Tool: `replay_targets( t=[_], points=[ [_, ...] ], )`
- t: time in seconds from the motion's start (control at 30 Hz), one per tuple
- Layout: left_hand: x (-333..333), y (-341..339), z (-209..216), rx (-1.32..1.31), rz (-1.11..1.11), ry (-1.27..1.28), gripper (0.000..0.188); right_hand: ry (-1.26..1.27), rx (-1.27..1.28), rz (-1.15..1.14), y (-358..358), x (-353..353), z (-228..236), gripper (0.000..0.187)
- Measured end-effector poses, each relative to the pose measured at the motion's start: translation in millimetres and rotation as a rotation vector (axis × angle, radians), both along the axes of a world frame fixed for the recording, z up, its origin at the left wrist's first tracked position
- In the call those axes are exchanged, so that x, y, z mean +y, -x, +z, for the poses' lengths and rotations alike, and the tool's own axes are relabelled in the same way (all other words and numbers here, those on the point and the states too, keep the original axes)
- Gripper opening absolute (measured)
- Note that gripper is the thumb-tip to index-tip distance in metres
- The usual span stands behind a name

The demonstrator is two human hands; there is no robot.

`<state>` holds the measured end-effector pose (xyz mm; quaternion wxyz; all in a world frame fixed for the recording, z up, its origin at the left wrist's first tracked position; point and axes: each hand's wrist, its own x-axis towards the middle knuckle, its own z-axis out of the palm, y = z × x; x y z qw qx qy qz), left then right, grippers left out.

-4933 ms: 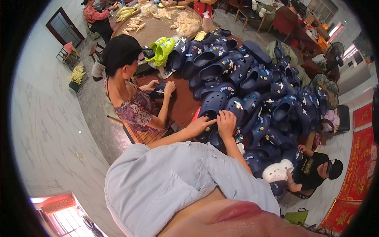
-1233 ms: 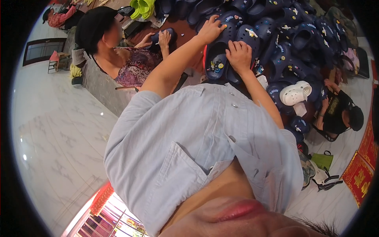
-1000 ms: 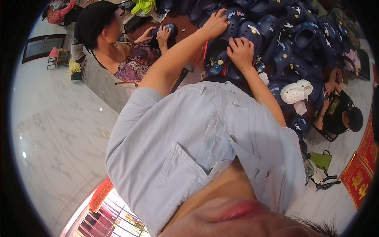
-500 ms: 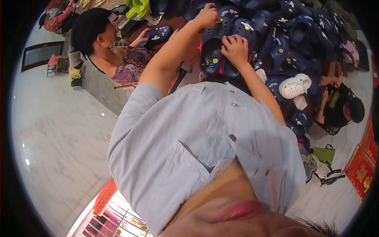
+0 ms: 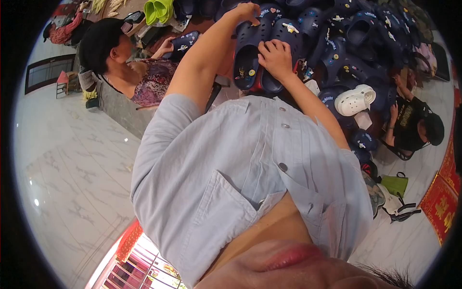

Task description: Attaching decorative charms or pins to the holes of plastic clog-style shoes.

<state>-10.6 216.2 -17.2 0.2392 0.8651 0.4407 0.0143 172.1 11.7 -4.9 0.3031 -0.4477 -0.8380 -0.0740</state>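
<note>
In front of my chest lies a pair of navy clogs, toes pointing away. The left clog has holes in its upper and a few small colourful charms, one yellow, inside its opening. My left hand reaches over its toe with the fingers bent down; what they pinch, if anything, is too small to make out. My right hand rests with curled fingers on the right clog, holding it near the opening. On that clog's upper sits a white and yellow figure charm.
Many navy clogs with charms are heaped to the right, beside a white clog. Lime-green clogs stand at the far left. A person at left holds a navy clog; another person sits at right.
My left hand has moved slightly over the left clog's toe, its fingers now dipping downward. My right hand stays on the right clog. The whole view has shifted a little.
</note>
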Motion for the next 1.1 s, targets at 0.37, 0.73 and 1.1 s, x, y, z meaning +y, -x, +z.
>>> replay_targets(
  t=[0.37, 0.73, 1.1],
  points=[
    [3, 3, -20, 0.078, -0.071, 0.197, 0.055, 0.010, -0.009, 0.029, -3, 3, -3, 0.034],
    [5, 31, -76, 0.039, 0.050, -0.089, 0.050, -0.038, -0.020, 0.049, 7, 4, -3, 0.031],
    [-34, 13, -34, -0.442, 0.399, 0.339, 0.053, -0.022, -0.059, -0.038, 2, 5, -11, 0.032]
  ],
)
